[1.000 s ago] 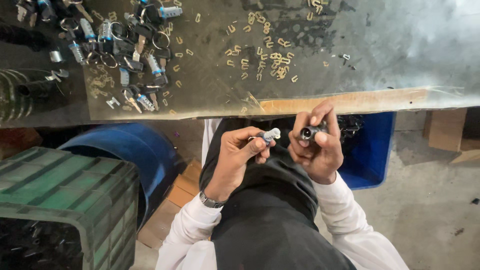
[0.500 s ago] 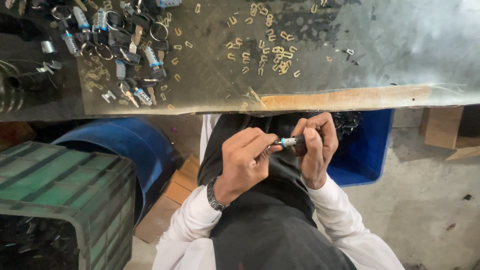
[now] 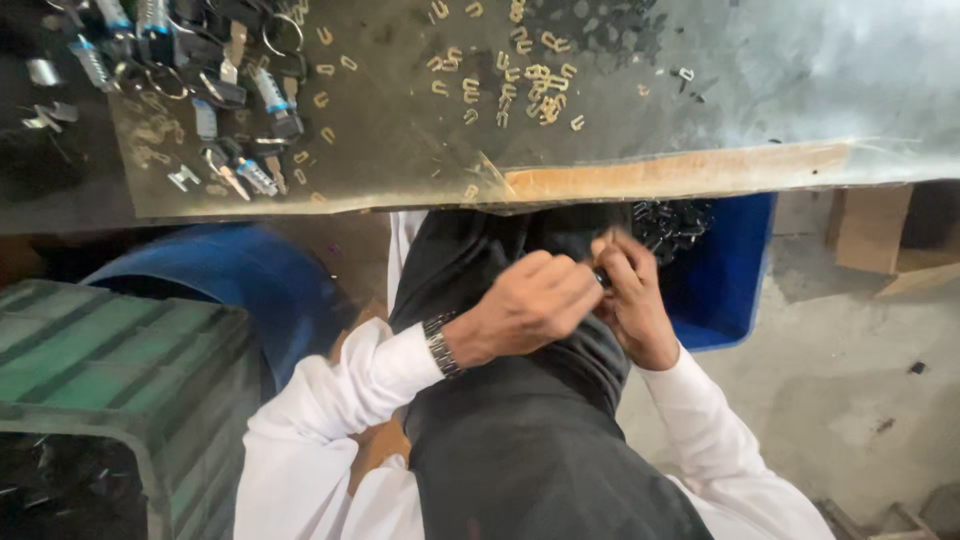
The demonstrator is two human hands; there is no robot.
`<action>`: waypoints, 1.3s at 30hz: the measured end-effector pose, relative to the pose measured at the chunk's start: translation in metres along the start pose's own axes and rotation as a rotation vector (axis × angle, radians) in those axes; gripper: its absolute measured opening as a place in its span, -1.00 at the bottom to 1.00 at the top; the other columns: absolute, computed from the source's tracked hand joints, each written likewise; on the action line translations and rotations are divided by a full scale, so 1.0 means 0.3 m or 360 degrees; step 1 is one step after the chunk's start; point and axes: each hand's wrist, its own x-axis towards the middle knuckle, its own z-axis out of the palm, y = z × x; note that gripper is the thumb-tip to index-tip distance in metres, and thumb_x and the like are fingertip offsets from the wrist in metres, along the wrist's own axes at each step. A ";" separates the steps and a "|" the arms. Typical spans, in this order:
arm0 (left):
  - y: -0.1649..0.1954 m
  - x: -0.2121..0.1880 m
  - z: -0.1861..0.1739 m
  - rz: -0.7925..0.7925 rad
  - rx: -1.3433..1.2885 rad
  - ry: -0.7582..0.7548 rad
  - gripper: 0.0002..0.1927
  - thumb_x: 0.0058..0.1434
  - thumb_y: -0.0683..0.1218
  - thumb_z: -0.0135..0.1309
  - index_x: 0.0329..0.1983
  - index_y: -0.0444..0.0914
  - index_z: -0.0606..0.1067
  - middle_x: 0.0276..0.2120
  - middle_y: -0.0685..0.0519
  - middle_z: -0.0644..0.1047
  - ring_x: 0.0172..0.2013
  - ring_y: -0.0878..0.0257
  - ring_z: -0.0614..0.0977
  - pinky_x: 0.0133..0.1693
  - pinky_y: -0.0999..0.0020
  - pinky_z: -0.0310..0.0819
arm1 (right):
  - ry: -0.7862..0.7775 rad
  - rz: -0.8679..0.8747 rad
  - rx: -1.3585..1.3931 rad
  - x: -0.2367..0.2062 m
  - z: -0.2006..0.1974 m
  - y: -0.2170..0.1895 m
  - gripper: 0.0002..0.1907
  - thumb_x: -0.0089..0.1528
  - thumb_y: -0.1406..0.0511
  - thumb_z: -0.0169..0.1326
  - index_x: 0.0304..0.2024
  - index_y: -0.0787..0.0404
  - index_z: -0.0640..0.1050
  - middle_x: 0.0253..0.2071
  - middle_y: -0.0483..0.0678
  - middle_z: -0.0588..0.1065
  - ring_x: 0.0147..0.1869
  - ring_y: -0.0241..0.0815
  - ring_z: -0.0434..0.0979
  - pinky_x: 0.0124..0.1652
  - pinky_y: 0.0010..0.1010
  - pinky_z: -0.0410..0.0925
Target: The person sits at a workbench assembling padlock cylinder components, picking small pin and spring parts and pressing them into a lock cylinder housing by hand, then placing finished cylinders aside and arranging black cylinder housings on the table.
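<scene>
Both hands meet over my lap, below the table edge. My left hand (image 3: 535,305) is closed, knuckles up, pressed against my right hand (image 3: 630,300). Between them sits a small dark metal part (image 3: 601,279), mostly hidden by the fingers; only a sliver shows. My right hand's fingers curl around it and look blurred. A metal watch (image 3: 438,345) is on my left wrist. I wear white sleeves and a dark apron (image 3: 520,430).
A worn table (image 3: 400,150) carries several small tan clips (image 3: 520,85) and, at far left, several metal parts with blue bands and rings (image 3: 215,90). A blue bin of dark parts (image 3: 720,270) stands right, a blue barrel (image 3: 230,290) and green crate (image 3: 90,350) left.
My hands were apart, each with a small metal piece; they have come together over my lap, and the pieces are now hidden between the fingers.
</scene>
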 end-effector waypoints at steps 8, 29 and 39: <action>-0.060 -0.046 -0.106 -0.0283 -0.0408 0.0264 -0.54 0.22 0.01 0.27 0.10 -0.30 0.51 -0.04 0.02 0.55 -0.04 0.12 0.58 0.05 0.21 0.45 | -0.0082 -0.0367 0.0321 0.003 -0.164 0.093 -0.69 0.41 0.06 -0.07 -0.35 0.01 0.29 -0.56 -0.23 0.22 -0.66 -0.46 0.04 -0.69 -0.55 -0.07; 0.152 0.091 -0.060 -0.0538 -0.0534 0.0449 -0.73 0.22 -0.11 0.35 -0.09 -0.24 0.54 -0.22 0.07 0.60 -0.21 0.12 0.62 -0.11 0.24 0.45 | -0.0222 -0.0636 0.0107 -0.153 -0.050 -0.108 -0.73 0.44 0.16 -0.09 -0.29 0.16 0.31 -0.44 -0.18 0.33 -0.52 -0.53 0.08 -0.56 -0.62 -0.04; 0.133 0.104 -0.052 -0.0781 -0.0720 0.0468 -0.79 0.17 -0.13 0.35 -0.20 -0.27 0.57 -0.33 0.06 0.60 -0.33 0.10 0.60 -0.24 0.24 0.45 | -0.0191 -0.0878 -0.0192 -0.134 -0.039 -0.158 -0.74 0.47 0.20 -0.08 -0.28 0.19 0.34 -0.47 -0.20 0.32 -0.51 -0.51 0.15 -0.51 -0.61 0.06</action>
